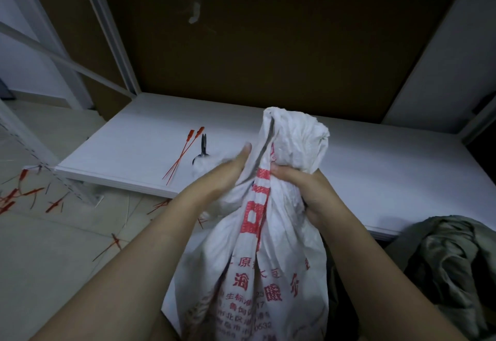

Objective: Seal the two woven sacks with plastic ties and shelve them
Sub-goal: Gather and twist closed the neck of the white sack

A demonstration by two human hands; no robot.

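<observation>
A white woven sack (257,268) with red print stands upright in front of me, its mouth bunched into a neck. My right hand (298,182) grips that neck from the right. My left hand (228,171) presses the gathered fabric from the left, thumb pointing up. Two red plastic ties (182,154) lie side by side on the low white shelf board (128,139), left of the sack. A second, olive-grey sack (451,265) slumps at the lower right, untouched.
Black scissors (203,148) lie on the board beside the ties, partly behind my left hand. Several used red ties (24,195) litter the tiled floor at left. White metal rack posts (112,32) rise at left; brown cardboard backs the shelf.
</observation>
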